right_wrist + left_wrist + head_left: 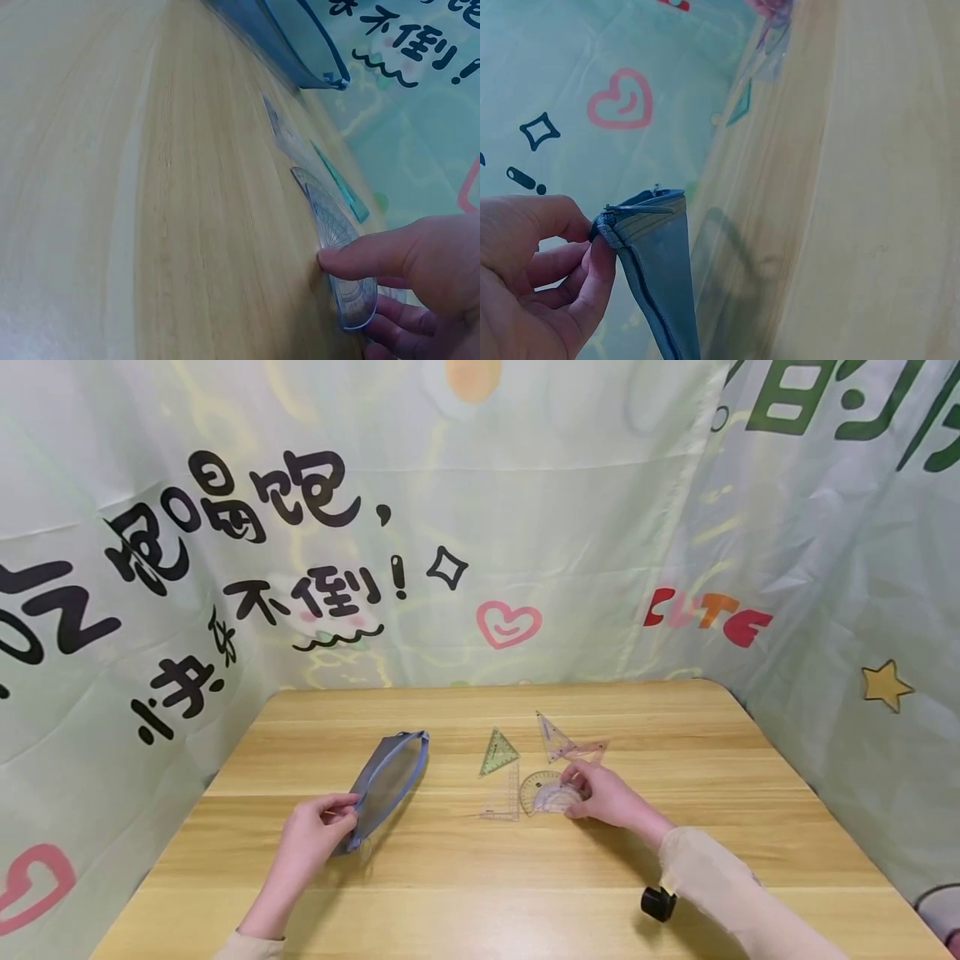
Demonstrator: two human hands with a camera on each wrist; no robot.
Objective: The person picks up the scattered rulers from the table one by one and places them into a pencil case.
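Blue fabric and clear mesh make up the pencil pouch (390, 781) lying on the wooden table (480, 893), stretched from about seven o'clock up toward one o'clock. The person's left hand (311, 835) pinches its near end, thumb and fingers closed on the corner where the zipper stops; the left wrist view shows that corner (619, 225) held between thumb and forefinger, with the pouch standing on edge. At three o'clock from the pouch, well apart from it, lies a scatter of clear plastic drawing tools. The right hand (611, 797) rests on the protractor (546, 793), fingers curled round its far right edge and the thumb pressing beside it; from the right wrist view the thumb tip touches the protractor (337, 240) where it meets the wood. Just at nine o'clock of the protractor lies a pale clear set square (504, 797). At twelve o'clock of that sits a green triangle (498, 752), and at one o'clock of the protractor a pinkish triangle (562, 742). The two hands are well apart, each on its own thing. Behind the table hangs a pale green printed cloth (525, 527).
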